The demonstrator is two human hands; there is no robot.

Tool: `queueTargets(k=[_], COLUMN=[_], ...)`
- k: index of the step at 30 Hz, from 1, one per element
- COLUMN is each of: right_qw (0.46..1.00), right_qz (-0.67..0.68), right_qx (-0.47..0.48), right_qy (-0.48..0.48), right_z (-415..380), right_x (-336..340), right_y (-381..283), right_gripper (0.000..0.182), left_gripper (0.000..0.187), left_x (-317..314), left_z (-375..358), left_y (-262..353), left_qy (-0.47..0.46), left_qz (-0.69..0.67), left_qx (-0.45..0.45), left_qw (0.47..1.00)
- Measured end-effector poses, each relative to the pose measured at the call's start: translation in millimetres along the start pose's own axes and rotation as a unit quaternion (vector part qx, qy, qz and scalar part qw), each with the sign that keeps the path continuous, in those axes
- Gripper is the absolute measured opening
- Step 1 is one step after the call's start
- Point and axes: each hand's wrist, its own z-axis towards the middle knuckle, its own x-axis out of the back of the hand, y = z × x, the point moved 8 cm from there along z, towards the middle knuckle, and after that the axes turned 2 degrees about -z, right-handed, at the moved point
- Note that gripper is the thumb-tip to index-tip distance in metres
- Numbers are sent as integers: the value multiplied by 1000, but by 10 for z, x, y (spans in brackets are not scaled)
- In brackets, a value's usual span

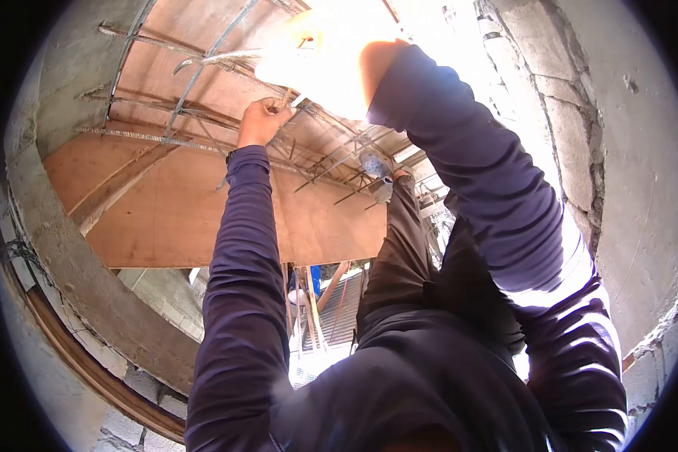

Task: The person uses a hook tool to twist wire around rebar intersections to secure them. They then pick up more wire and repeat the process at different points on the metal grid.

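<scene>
My left hand (pixel 264 123) is raised beside the steel rebar, its thumb and fingers curled together in a pinch. Right at its fingertips a short, thin yellowish piece (pixel 288 96) and a pale strip (pixel 299 99) show; what exactly the pinch holds I cannot tell. Glare washes out most of my right hand (pixel 313 49), hiding its fingers. From the left side of that glare a pale bar with a curved, hooked end (pixel 215 58) sticks out across the rebar (pixel 181 105).
Reddish-brown plywood panels (pixel 226 203) lie behind the rebar grid, with a wooden brace (pixel 120 184). Rebar ends (pixel 328 169) project near my foot (pixel 374 166). A block wall (pixel 565 113) stands at right and a concrete edge (pixel 90 279) at left. Timber props (pixel 309 301) stand lower down.
</scene>
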Motion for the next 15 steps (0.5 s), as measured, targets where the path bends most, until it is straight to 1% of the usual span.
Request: queueTargets(k=[2, 3, 5, 6, 7, 8, 9, 10, 11, 12, 13, 14, 15], right_qw=[1000, 1000, 1000, 1000, 1000, 994, 981, 981, 991, 992, 992, 988, 979], right_qz=[-2, -2, -4, -7, -7, -21, -34, -34, -69, -102, -101, -66, -30], right_qx=[5, 9, 3, -3, -4, -82, -160, -159, -71, 17, 15, -10, -33], right_qy=[0, 0, -10, -20, -21, -64, -107, -108, -93, -78, -79, -138, -197], right_z=[49, 63, 58, 53, 73, 92, 65, 35, 24, 0, 3, 10, -37], right_x=[-54, -79, -59, -54, 1, 7, -24, -41, -62, -135, -308, -623, -931], right_y=[40, 61, 12, -5, -103, -107, -49, 10, 19, 41, 315, 727, 1066], right_gripper=[49, 49, 49, 49, 49, 49, 48, 48, 30, 23, 23, 22, 22], left_gripper=[31, 31, 27, 27, 27, 26, 26, 27, 27, 27, 28, 29, 29], left_x=[-49, -79, -82, -109, -63, -19, -24, -40, -62, -44, -111, -203, -216], left_z=[-19, -28, -74, -88, -122, -150, -148, -111, -52, 28, 122, 165, 169], left_y=[-82, -104, -109, -91, -10, 2, -13, -76, -164, -260, -443, -547, -526], left_qy=[-15, -15, 32, 32, 65, 98, 98, 92, 86, 85, 29, -26, -28], left_qz=[-32, -32, -92, -92, -66, -39, -40, -32, -24, -25, -57, -90, -91], left_qx=[23, 23, 48, 49, 71, 93, 94, 96, 97, 98, 120, 141, 140], left_qw=[999, 999, 994, 994, 993, 990, 990, 991, 991, 991, 991, 986, 986])
